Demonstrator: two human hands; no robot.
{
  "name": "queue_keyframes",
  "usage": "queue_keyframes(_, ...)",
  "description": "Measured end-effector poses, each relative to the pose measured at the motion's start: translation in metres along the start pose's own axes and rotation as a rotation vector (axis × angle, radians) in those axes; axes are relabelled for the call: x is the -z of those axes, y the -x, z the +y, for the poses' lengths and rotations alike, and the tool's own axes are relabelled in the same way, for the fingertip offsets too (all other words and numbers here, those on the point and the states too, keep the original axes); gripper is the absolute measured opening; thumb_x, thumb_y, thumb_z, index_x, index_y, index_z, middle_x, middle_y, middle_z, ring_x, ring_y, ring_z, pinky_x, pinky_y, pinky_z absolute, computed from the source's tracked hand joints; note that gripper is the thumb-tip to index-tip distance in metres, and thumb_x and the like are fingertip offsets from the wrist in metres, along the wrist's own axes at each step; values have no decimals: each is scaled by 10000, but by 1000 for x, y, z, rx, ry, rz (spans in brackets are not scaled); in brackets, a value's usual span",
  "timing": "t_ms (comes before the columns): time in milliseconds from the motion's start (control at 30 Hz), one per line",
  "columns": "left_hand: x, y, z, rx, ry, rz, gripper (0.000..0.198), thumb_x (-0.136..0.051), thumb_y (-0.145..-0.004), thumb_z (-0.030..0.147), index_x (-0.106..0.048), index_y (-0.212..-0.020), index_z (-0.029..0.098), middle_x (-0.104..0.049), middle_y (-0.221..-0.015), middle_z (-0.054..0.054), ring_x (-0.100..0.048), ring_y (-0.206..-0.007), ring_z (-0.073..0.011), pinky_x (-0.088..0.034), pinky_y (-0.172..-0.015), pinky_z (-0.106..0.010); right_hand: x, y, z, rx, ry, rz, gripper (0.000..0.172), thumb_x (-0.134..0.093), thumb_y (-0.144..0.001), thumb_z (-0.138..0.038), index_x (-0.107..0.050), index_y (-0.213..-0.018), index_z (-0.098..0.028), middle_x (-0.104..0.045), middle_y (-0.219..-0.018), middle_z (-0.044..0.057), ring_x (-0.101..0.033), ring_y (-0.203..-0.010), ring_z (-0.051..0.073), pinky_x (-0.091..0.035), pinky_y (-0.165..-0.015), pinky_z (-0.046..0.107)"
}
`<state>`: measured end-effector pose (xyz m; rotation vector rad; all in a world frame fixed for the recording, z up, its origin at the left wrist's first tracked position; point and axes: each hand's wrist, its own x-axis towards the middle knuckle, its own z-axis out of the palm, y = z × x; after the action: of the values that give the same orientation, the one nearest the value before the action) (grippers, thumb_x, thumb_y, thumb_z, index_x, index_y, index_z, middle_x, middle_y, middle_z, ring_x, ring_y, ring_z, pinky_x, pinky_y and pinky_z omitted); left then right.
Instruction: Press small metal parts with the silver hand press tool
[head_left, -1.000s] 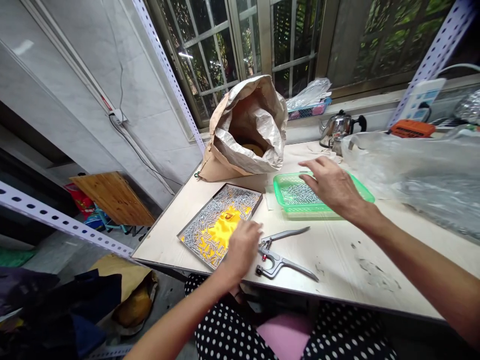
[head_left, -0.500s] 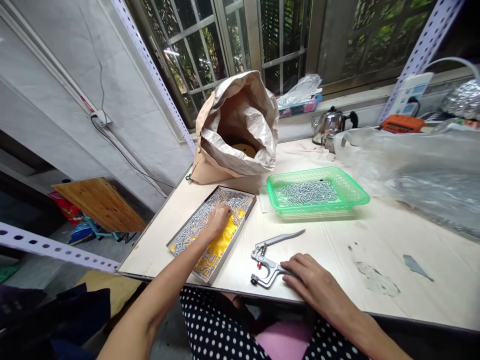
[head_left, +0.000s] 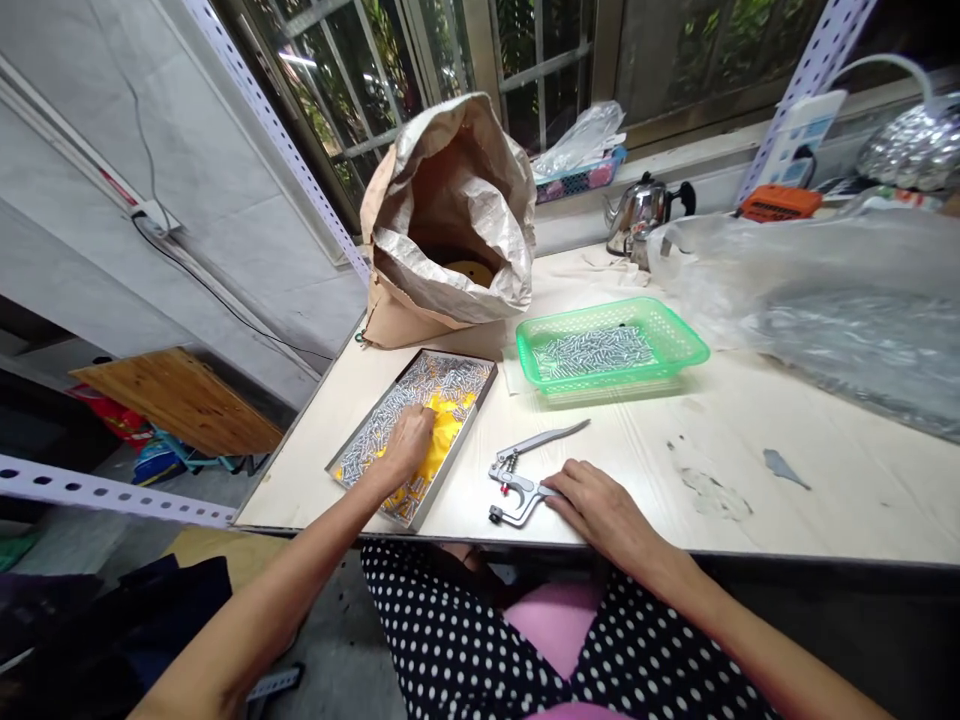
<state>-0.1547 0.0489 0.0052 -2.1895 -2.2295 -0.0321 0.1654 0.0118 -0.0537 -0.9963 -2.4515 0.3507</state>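
Observation:
A shallow rectangular tray [head_left: 452, 468] holds many small silvery metal pins over a bright yellow lining [head_left: 444, 440]. My left hand [head_left: 409, 438] is in this tray, its fingers curled down among the pins; whatever the fingertips pinch is hidden. On the table to the right lie grey metal snap-fastener pliers [head_left: 525, 492], their two handles spread apart by a spring. My right hand [head_left: 592, 505] is closed over the end of the lower handle and rests on the tabletop. Behind the pliers stands a green plastic basket [head_left: 688, 352] with more silvery pins [head_left: 596, 350].
A large open paper sack [head_left: 382, 285] stands at the back left, with a round yellowish thing inside. Toward the back right are a steel kettle [head_left: 642, 212], an orange box [head_left: 780, 203] and clear plastic sheeting [head_left: 840, 300]. A grey scrap [head_left: 784, 466] lies at right.
The view has tilted down, so the table things appear higher and further left. My left hand has shifted toward the near side of the tray. My right hand stays on the pliers' handle.

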Motion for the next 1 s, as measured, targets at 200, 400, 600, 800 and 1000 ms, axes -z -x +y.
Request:
queue_keyframes(200,33,57,42,88,495,-21,167,-535,-836,248,-665,-899,162,-692,-830,-46,-629,-732,-167,-501,-709,-273,2,0,-5,-17,107,-35,177,-495,-971,-254,-657,-958,-184,-600,-894,73,-551,-857,215,-411,-742,324)
queue_keyframes(400,32,85,94,241,945,-339,168,-626,-773,307,-647,-751,142,-614,-645,14,-527,-503,-88,-444,-499,-204,4,-1,-6,28,192,-36,156,-512,-963,-247,-639,-899,-182,-599,-881,70,-522,-828,206,-357,-684,307)
queue_keyframes(600,15,70,98,256,821,-374,117,-626,-772,245,-664,-740,139,-568,-554,42,-501,-454,-87,-394,-456,-200,7,-1,-8,3,206,-64,144,-523,-963,-266,-634,-919,-185,-603,-907,73,-524,-852,206,-349,-699,303)
queue_keyframes(800,12,62,101,209,722,-456,193,-641,-782,302,-634,-675,141,-516,-481,56,-482,-410,-89,-343,-431,-200,9,-1,-10,-4,205,-73,172,-497,-975,-265,-638,-920,-184,-611,-917,82,-526,-847,208,-352,-699,307)
queue_keyframes(1000,12,56,102,198,688,-525,260,-648,-763,332,-593,-585,150,-500,-420,46,-445,-384,-85,-290,-434,-202,8,-1,-9,4,216,-60,155,-503,-968,-237,-639,-918,-181,-611,-908,76,-518,-839,208,-339,-694,314)
